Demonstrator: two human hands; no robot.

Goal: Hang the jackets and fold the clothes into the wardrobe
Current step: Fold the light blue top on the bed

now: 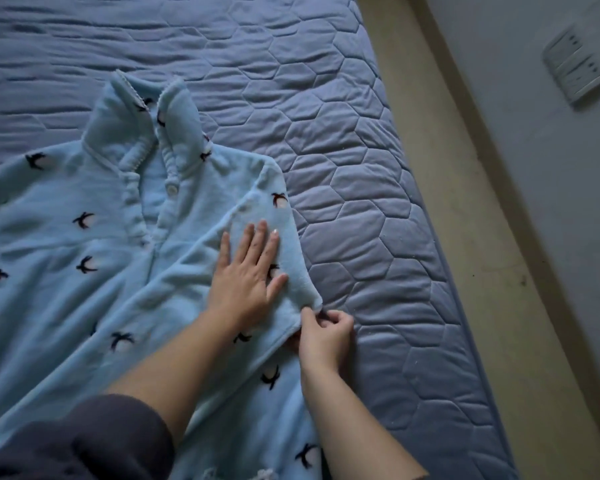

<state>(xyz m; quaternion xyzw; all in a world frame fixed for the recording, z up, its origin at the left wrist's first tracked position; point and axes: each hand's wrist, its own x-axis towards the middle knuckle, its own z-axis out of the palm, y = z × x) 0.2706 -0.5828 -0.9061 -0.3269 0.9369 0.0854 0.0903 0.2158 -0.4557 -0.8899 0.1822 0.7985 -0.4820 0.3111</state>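
Observation:
A light blue fleece top [66, 271] with small dark bird figures, a collar and a white button lies spread front-up on the bed. Its right sleeve is folded inward over the chest. My left hand [246, 271] lies flat with straight fingers on that folded sleeve, pressing it down. My right hand [326, 330] pinches the sleeve's cuff edge between thumb and fingers at the garment's right side. The top's left part runs out of view at the left edge.
The top lies on a blue quilted mattress cover [361, 168] with a hexagon pattern. The bed's right edge borders a strip of beige floor [482, 202]. Beyond it is a grey wall with a switch plate [575, 67]. My dark sleeve [84, 441] shows at bottom left.

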